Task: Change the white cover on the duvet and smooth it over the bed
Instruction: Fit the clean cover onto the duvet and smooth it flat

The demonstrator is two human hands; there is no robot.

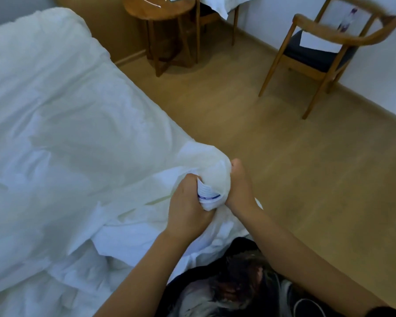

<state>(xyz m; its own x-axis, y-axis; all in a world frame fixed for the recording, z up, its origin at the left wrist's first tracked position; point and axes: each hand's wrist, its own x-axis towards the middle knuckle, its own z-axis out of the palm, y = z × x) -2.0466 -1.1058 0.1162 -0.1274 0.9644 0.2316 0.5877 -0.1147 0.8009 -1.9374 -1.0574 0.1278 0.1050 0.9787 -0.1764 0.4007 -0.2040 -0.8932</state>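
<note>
A white duvet in its white cover (62, 124) lies rumpled over the bed, filling the left half of the view. One corner (215, 175) is bunched up off the bed's near right edge. My left hand (188, 202) grips that corner from the left, where a blue-printed label (208, 195) shows. My right hand (238, 188) grips the same bunch from the right. Loose folds of white cloth (133, 239) hang below my hands at the bed's near edge.
A round wooden side table (160, 21) stands at the back by the bed. A wooden chair with a dark seat (318, 53) holding a white sheet stands at the right wall. White cloth (217, 5) hangs from furniture behind the table. Wooden floor (272, 145) lies between.
</note>
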